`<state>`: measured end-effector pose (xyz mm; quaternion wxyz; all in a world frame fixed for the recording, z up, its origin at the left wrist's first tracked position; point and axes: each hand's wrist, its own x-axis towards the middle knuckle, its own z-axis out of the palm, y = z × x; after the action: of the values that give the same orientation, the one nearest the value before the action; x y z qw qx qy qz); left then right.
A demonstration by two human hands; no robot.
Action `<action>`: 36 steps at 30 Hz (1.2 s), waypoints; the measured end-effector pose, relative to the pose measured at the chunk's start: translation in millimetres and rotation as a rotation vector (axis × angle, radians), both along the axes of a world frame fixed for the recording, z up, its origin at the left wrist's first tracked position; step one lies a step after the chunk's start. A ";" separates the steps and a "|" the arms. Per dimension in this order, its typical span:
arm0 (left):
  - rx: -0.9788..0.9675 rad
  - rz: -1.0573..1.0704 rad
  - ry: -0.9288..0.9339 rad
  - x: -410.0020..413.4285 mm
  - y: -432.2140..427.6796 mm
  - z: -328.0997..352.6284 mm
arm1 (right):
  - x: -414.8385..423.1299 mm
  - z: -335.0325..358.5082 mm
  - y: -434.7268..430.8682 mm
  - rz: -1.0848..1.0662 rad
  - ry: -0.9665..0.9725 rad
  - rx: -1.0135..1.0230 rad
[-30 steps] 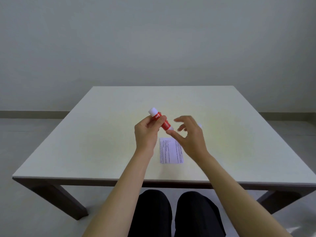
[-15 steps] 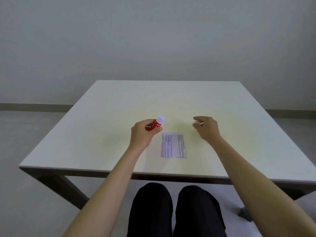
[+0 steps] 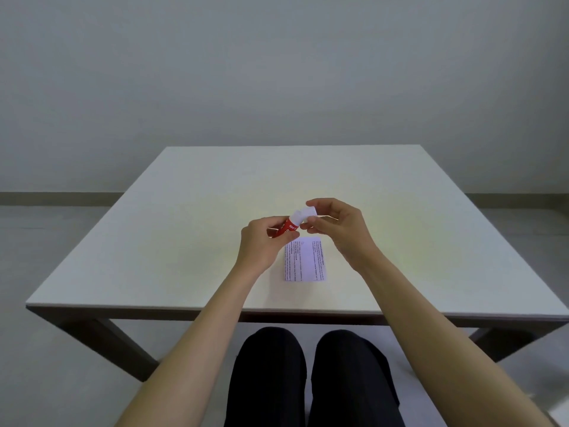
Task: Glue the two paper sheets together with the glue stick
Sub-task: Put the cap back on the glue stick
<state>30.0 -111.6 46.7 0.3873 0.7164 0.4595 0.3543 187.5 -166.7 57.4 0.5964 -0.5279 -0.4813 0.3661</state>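
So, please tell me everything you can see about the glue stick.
The glue stick is a small red tube with white print and a white cap, plastic by its look. It is held tilted above the table, cap end up and to the right. The left hand grips its red body; the right hand pinches the cap.

Both bare forearms extend forward and converge. Left hand (image 3: 261, 241): fingers curled closed around the red cylindrical plastic glue stick (image 3: 286, 228). Right hand (image 3: 341, 226): thumb and fingertips pinched on the stick's white cap (image 3: 303, 214).
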 end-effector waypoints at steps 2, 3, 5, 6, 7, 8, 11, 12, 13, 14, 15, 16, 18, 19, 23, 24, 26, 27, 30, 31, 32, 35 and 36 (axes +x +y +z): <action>0.026 -0.027 0.045 -1.1 -0.1 0.8 | 0.6 2.1 -1.0 -0.007 -0.073 0.006; 0.036 -0.049 0.066 -1.8 -0.4 1.6 | 1.2 3.4 -1.7 -0.007 -0.133 0.001; 0.073 -0.105 0.131 -2.1 -1.7 2.9 | 1.2 4.9 -2.6 0.007 -0.275 -0.021; 0.113 -0.127 0.185 -1.3 -3.2 3.0 | 0.7 4.4 -2.5 0.013 -0.325 -0.037; 0.158 -0.136 0.240 -0.2 -5.5 2.8 | -0.8 4.3 -2.8 0.008 -0.356 -0.055; 0.193 -0.130 0.274 0.8 -7.6 2.2 | -2.7 4.1 -2.7 -0.006 -0.384 -0.074; 0.219 -0.088 0.277 -0.4 -12.4 -2.2 | -10.4 0.4 -0.9 -0.133 -0.720 -0.164; 0.223 -0.084 0.286 -0.8 -14.2 -3.6 | -12.6 -1.5 -0.5 -0.191 -0.868 -0.217; 0.229 -0.083 0.296 -0.9 -15.8 -4.9 | -14.7 -2.6 -0.5 -0.243 -0.960 -0.258; 0.233 -0.080 0.301 -0.8 -17.0 -6.0 | -15.5 -3.8 -0.7 -0.265 -0.998 -0.293; 0.237 -0.075 0.302 -0.8 -17.6 -5.7 | -15.2 -4.2 -1.3 -0.247 -0.965 -0.304; 0.241 -0.067 0.302 -1.2 -17.7 -4.2 | -13.4 -3.0 -2.8 -0.184 -0.871 -0.278; 0.254 -0.051 0.291 -3.3 -15.7 -0.7 | -7.8 1.2 -5.7 -0.015 -0.660 -0.180; 0.262 -0.045 0.285 -4.5 -14.2 0.7 | -7.3 3.6 -7.2 0.038 -0.601 -0.136; 0.275 -0.059 0.287 -4.2 -15.5 1.8 | -9.9 2.3 -0.2 -0.155 -0.813 -0.236; 0.275 -0.062 0.285 -3.6 -16.4 0.9 | -8.5 1.8 0.9 -0.193 -0.891 -0.260; 0.268 -0.052 0.272 -4.5 -15.8 0.7 | -5.9 4.7 -2.0 -0.103 -0.812 -0.191; 0.268 -0.043 0.267 -5.7 -14.3 0.7 | -4.3 7.1 -3.7 -0.018 -0.750 -0.150; 0.282 -0.030 0.269 -6.7 -12.3 2.7 | -5.3 7.3 -5.9 0.015 -0.721 -0.079; 0.288 -0.035 0.271 -5.7 -13.3 2.8 | -6.4 7.4 -4.4 -0.055 -0.746 -0.115; 0.294 -0.042 0.270 -4.5 -14.9 2.6 | -6.4 7.2 -2.0 -0.127 -0.786 -0.165; 0.292 -0.033 0.268 -3.4 -16.4 3.0 | -5.5 8.0 -0.9 -0.172 -0.843 -0.204; 0.291 -0.019 0.271 -4.2 -14.8 3.9 | -4.2 8.1 -2.3 -0.096 -0.786 -0.150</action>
<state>25.9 -126.4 50.6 0.2177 0.8103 0.4446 0.3136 183.3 -169.0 65.5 0.3433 -0.6916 -0.6195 0.1419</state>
